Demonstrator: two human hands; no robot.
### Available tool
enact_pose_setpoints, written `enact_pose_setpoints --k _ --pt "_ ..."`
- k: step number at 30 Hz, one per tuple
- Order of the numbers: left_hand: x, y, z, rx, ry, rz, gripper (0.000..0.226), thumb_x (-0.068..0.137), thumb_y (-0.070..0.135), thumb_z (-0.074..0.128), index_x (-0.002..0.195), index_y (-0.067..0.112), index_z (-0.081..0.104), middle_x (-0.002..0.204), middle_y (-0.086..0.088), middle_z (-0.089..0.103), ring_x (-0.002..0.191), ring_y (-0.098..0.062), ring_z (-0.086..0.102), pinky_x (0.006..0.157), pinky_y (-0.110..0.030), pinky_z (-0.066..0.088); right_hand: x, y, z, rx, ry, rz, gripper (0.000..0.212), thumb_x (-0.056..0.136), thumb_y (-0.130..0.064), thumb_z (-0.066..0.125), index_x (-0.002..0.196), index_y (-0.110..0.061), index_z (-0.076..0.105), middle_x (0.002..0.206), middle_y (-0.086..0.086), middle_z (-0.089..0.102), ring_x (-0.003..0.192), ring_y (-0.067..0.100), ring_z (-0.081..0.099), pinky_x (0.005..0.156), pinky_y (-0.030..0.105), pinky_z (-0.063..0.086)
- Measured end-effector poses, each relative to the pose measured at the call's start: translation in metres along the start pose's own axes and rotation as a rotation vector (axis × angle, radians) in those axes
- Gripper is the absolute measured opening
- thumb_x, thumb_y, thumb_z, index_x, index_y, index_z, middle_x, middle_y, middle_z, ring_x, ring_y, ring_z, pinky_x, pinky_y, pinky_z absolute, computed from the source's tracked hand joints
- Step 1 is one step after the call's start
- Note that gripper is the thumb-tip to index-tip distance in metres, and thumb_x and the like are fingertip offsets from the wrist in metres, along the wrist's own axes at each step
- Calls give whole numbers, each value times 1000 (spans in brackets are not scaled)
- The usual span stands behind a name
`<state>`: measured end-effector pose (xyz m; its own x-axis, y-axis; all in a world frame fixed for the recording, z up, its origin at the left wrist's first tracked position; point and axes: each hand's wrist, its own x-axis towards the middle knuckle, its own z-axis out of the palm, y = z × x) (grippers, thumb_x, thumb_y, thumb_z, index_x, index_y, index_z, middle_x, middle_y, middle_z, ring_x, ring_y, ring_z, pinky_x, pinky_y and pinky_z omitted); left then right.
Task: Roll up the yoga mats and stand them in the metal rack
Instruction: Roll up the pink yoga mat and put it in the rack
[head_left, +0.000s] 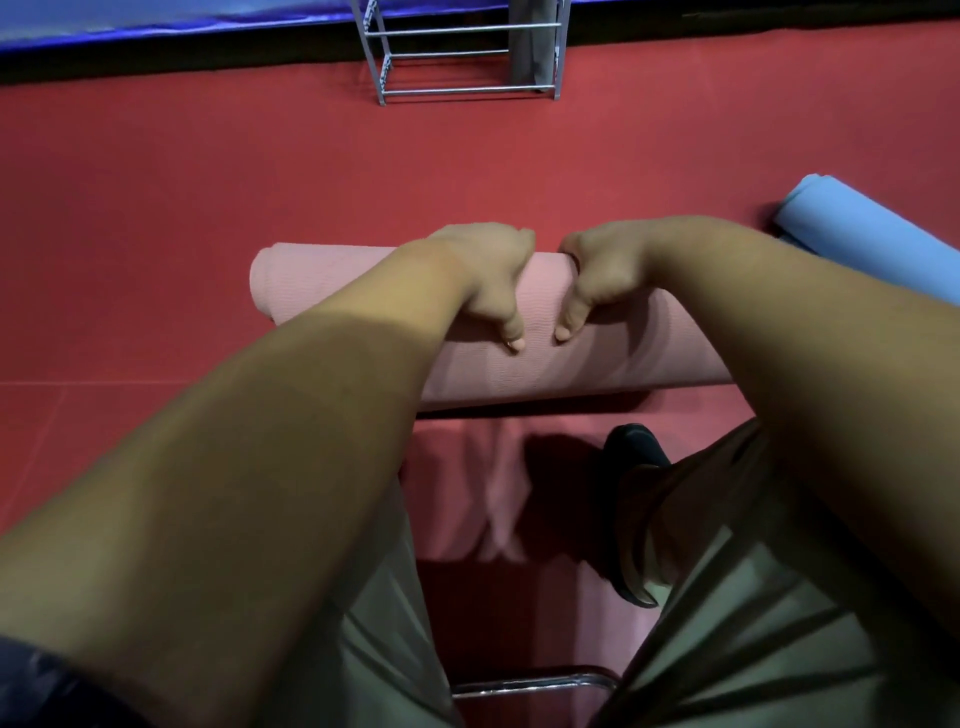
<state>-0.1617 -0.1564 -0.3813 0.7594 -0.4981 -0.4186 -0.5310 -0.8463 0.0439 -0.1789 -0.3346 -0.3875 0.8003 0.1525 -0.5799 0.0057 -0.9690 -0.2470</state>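
Pink mat at frame centre, rolled, long axis 9-to-3 o'clock, right end hidden under arm. Left hand and right hand side by side at mid-roll, fingers curled over far side, thumbs pressing near side. Metal rack at 12 o'clock, open red floor between. Blue mat at 2 o'clock, near, not touching.

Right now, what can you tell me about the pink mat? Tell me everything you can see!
The pink mat is pale pink with a fine ribbed, foam-like surface. It is rolled into a thick tube lying on its side across the red floor. Its left end shows; its right end is hidden behind the right forearm. The left hand and right hand grip its middle, side by side, thumbs pressing its near face. A flat pink patch nearer the person may be its unrolled tail.
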Motion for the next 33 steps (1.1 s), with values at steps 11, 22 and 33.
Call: enact_pose_setpoints --k 11,22,33 --pt "-3 -22 -11 -127 -119 -84 84 48 60 100 116 29 62 107 7 69 94 -22 67 90 -39 58 -4 -16 2 -96 110 -57 92 51 -59 101 125 -15 67 110 7 75 98 30 69 90 39 60" --pt "0 -4 1 23 -5 -25 101 44 63 101 119 23 47 129 -3 61 111 -33 61 96 -48 56 2 -6 1 -8 75 -29 73 53 -65 98 105 -19 72 93 1 77 86 23 71 79 34 58" --pt "-2 -15 -5 -121 -121 -82 87 49 63 98 116 28 56 114 4 65 101 -28 64 90 -39 57 1 -11 4 -130 86 -103 100 42 -64 101 123 -21 62 114 2 72 100 28 67 92 41 58"
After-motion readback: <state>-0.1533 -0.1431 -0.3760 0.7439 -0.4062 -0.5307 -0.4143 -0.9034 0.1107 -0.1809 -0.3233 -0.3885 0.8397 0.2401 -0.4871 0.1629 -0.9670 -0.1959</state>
